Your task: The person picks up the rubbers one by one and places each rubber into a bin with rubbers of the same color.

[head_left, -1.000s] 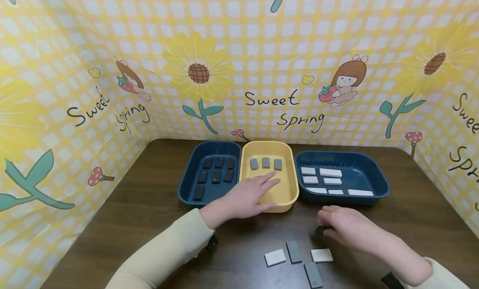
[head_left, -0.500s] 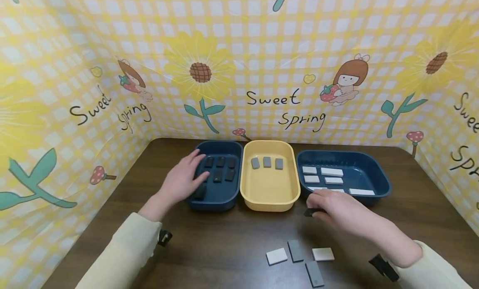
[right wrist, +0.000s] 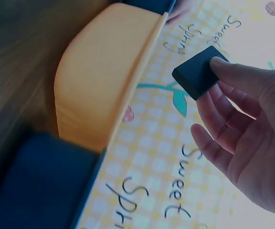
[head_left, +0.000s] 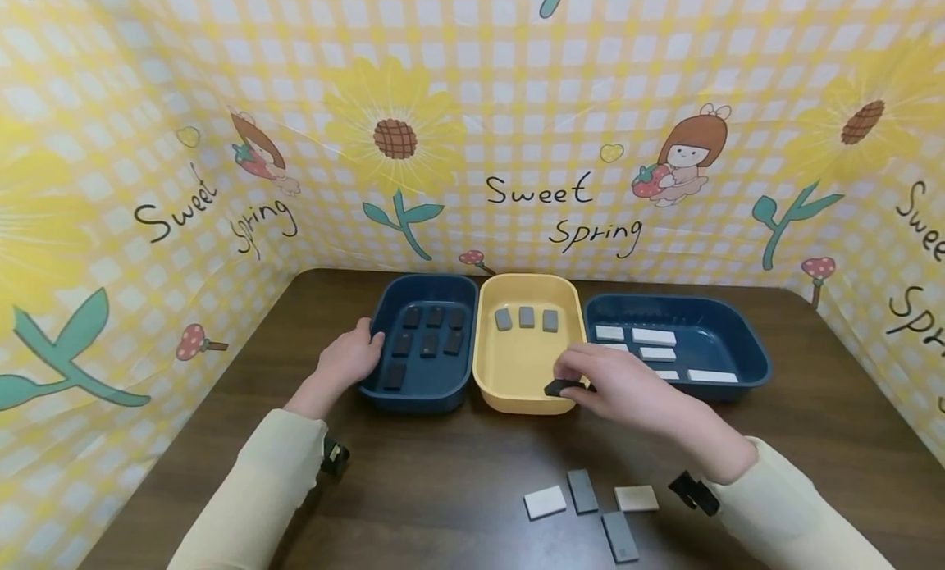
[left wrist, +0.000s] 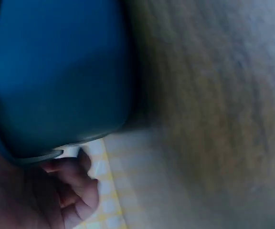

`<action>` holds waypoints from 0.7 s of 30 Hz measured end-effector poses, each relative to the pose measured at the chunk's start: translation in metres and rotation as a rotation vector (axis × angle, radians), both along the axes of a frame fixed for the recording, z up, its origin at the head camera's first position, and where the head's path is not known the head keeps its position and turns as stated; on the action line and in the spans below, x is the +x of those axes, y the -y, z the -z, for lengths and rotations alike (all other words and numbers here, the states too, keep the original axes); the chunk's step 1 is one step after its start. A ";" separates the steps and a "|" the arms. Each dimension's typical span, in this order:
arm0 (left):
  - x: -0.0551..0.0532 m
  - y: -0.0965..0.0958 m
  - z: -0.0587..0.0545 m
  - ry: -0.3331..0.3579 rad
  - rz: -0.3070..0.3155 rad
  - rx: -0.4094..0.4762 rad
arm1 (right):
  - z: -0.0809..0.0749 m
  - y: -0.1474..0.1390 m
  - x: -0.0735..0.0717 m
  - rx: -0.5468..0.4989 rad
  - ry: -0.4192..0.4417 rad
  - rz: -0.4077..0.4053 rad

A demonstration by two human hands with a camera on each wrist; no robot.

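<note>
My right hand (head_left: 616, 381) pinches a black rectangular block (right wrist: 199, 71) between thumb and fingers, held above the front right of the yellow bin (head_left: 531, 402). At the left blue bin (head_left: 421, 399), my left hand (head_left: 347, 357) grips the left wall, thumb over the rim and fingers curled outside in the left wrist view. Several black blocks (head_left: 429, 345) lie in rows inside that bin. The yellow bin has 3 grey blocks (head_left: 527, 317) near its back. White blocks (head_left: 654, 337) lie in the right blue bin (head_left: 756, 365), some hidden behind my right hand.
In front of the bins, two grey blocks (head_left: 582, 491) and two whitish blocks (head_left: 545, 502) lie on the brown wooden table (head_left: 413, 504). A yellow checked cloth (head_left: 458, 86) hangs behind and at both sides. The bins stand side by side along the table's back.
My left hand has moved left from over the yellow bin to the left blue bin's outer wall. My right hand has lifted the black block and carried it left, over the yellow bin.
</note>
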State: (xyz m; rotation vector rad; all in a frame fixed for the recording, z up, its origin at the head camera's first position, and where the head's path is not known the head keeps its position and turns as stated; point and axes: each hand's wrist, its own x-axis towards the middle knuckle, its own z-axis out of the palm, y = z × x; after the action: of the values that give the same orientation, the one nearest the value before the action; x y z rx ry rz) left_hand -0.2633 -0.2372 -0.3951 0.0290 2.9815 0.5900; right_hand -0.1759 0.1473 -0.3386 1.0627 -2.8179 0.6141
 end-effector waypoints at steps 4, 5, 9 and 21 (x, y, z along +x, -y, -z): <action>-0.001 0.002 0.004 0.011 -0.034 0.034 | 0.002 0.014 -0.005 0.002 0.004 -0.013; -0.002 0.003 0.005 0.011 -0.038 0.045 | 0.002 0.016 -0.007 0.002 0.001 -0.015; -0.004 0.001 0.008 -0.012 -0.059 0.018 | -0.002 0.029 -0.013 -0.027 -0.009 -0.015; -0.004 -0.006 0.007 -0.032 -0.084 -0.110 | -0.004 0.080 -0.030 -0.172 0.148 -0.036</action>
State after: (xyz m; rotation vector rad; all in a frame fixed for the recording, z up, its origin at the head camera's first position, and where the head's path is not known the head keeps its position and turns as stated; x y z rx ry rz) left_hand -0.2675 -0.2308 -0.4021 -0.0972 3.0538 0.4374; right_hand -0.2055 0.0670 -0.3344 1.0796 -2.8082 0.9572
